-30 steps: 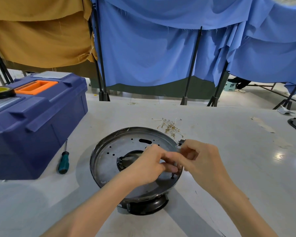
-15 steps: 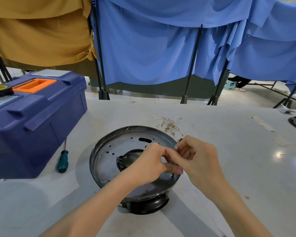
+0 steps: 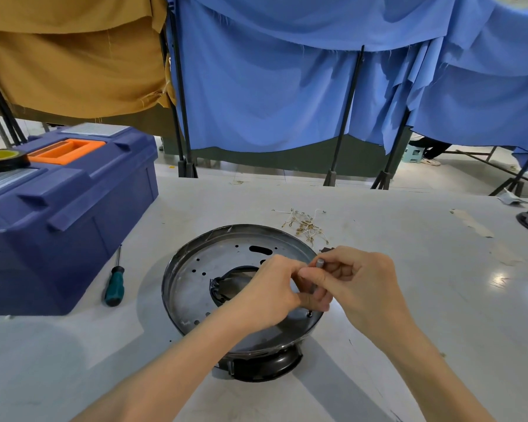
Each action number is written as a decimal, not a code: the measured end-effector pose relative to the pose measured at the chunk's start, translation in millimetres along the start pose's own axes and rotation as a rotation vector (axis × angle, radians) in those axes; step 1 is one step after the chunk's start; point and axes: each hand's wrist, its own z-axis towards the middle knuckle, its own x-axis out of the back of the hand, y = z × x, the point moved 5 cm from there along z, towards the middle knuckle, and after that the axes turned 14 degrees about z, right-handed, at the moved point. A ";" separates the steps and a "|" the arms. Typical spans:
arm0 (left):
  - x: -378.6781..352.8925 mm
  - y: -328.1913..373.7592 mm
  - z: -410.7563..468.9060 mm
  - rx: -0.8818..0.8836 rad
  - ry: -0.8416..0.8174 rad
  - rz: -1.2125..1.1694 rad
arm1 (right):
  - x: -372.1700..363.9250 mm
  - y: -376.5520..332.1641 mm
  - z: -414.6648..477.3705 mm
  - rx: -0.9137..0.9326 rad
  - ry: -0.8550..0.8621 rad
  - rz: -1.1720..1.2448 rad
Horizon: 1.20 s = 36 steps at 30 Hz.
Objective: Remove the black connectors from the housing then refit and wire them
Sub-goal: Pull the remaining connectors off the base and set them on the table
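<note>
A round metal housing lies upside down on its black base in the middle of the table. Both hands meet over its right rim. My right hand grips a small grey tool held upright, its thin shaft pointing down at the housing. My left hand pinches the lower part of that shaft with thumb and fingertips. A small screw stands in the housing just below the fingers. A bit of a black connector shows on the table behind my right hand.
A blue toolbox with an orange handle stands at the left, a roll of tape on its lid. A green-handled screwdriver lies beside it. A heap of small wires with ring terminals lies behind the housing.
Both hands have stayed over the right rim. My right hand's fingers have shifted, and the grey top of the tool now shows between the hands.
</note>
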 end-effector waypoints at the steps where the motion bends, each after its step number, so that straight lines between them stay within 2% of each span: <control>1: -0.6 -0.9 0.8 0.001 0.002 0.008 | -0.8 0.9 -2.4 0.001 0.049 -0.018; 5: -3.7 -4.8 2.3 0.040 0.011 0.035 | -5.0 4.3 -10.6 0.028 0.271 -0.138; 7: -4.8 -5.6 2.1 0.050 -0.011 0.047 | -4.3 2.7 -5.7 0.028 0.201 -0.165; 10: -3.2 -5.9 0.7 0.061 -0.026 0.040 | -2.3 -4.7 4.2 -0.044 -0.109 -0.010; 12: -1.3 -6.1 -0.2 0.064 -0.027 0.039 | 0.4 -8.7 5.9 -0.024 -0.198 0.022; 15: -0.5 -5.9 -0.5 0.053 -0.031 0.036 | 0.1 -10.5 2.2 0.073 -0.168 -0.064; 19: -1.5 -5.4 0.4 0.039 0.007 -0.003 | 2.2 -1.8 -6.4 0.060 0.044 -0.090; 23: -3.7 -4.3 1.1 0.026 0.002 -0.041 | -7.5 2.1 -13.9 0.088 0.214 -0.215; 25: -3.2 -2.9 0.5 0.021 -0.013 -0.029 | -4.2 2.6 -7.3 0.018 0.143 -0.169; 27: -2.6 -1.1 -0.8 0.033 -0.029 -0.024 | -0.3 -1.7 -1.1 -0.033 -0.042 -0.057; 30: -1.9 -2.3 -0.4 0.045 -0.022 0.017 | 3.5 -8.4 1.8 0.002 -0.197 -0.009; 32: -3.2 -5.2 0.1 0.042 -0.029 0.018 | 0.8 -10.7 0.2 0.066 -0.211 -0.034; 36: -3.2 -5.9 -0.5 0.042 -0.010 0.015 | 2.7 -4.2 -3.6 0.061 -0.041 -0.060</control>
